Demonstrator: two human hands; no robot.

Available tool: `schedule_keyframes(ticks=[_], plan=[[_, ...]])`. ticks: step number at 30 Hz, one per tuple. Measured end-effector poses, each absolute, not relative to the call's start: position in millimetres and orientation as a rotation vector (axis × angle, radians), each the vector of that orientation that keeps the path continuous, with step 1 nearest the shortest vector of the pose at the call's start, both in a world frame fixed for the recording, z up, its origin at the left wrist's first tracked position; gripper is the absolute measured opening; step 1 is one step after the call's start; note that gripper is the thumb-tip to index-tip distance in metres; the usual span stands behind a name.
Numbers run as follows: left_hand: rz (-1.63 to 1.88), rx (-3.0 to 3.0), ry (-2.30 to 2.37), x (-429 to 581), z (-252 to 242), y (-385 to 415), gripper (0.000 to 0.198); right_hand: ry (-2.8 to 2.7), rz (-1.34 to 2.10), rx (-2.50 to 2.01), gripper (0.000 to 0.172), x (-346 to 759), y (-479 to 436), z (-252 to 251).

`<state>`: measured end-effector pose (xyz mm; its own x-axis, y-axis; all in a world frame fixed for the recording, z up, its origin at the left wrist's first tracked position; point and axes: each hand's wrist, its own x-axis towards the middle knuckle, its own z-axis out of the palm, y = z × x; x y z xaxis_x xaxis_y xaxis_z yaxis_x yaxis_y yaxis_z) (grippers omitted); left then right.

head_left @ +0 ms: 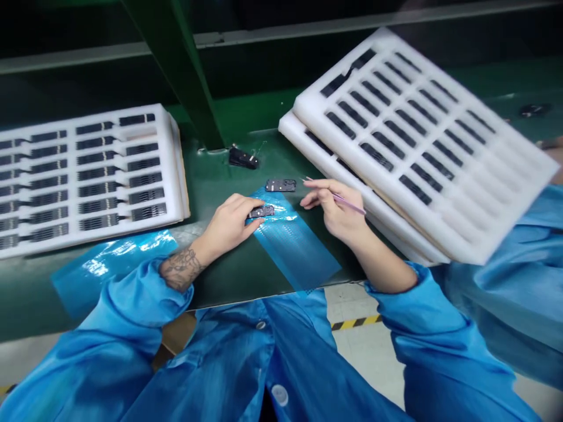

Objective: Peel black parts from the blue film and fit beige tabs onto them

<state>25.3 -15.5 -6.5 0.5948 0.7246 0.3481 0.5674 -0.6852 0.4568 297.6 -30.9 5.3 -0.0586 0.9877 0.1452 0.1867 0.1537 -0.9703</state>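
Observation:
My left hand (pixel 231 225) grips a small black slab-like part (pixel 265 212) between thumb and fingers, just over a blue plastic film sheet (pixel 303 258). My right hand (pixel 336 208) is closed around thin pink tweezers (pixel 349 203), whose tips point left, apart from the part. Beyond the film's far end a second black part (pixel 280 186), flat with cut-outs, lies on the green bench mat. Further back sits a small pile of black parts (pixel 243 158).
White foam trays (pixel 176 170) with rows of black parts are stacked at left; more foam trays (pixel 492 193) lie tilted at right. Another blue film sheet (pixel 109 264) lies front left. A green post (pixel 185 70) rises behind. A person's blue sleeve (pixel 523 252) shows at right.

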Motion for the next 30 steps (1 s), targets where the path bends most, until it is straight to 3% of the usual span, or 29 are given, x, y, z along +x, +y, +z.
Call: schedule_keyframes(ticks=[6,10,20,22,27,30], plan=[[0.758,2.472,1.033,22.5,-11.3,-15.1,0.023,-2.175,0.701,-1.013,0.010,266.0,-22.7,7.0],[0.774,2.483,1.002,22.0,-12.3,-15.4,0.021,-2.210,0.579,-1.000,0.018,263.8,-30.7,5.8],[0.744,2.483,0.925,26.0,-7.7,-14.7,0.009,-1.928,0.473,-1.253,0.004,305.9,-5.9,3.4],[0.757,2.493,0.907,26.5,-7.7,-14.6,0.009,-1.928,0.521,-1.229,0.009,309.1,-4.7,1.5],[0.842,2.538,0.974,25.3,-8.8,-13.3,0.010,-1.584,1.036,-1.163,0.047,309.9,-24.2,5.5],[0.861,2.613,1.100,24.1,-8.4,-11.4,0.014,-1.440,1.274,-1.109,0.040,301.4,-29.4,6.1]])
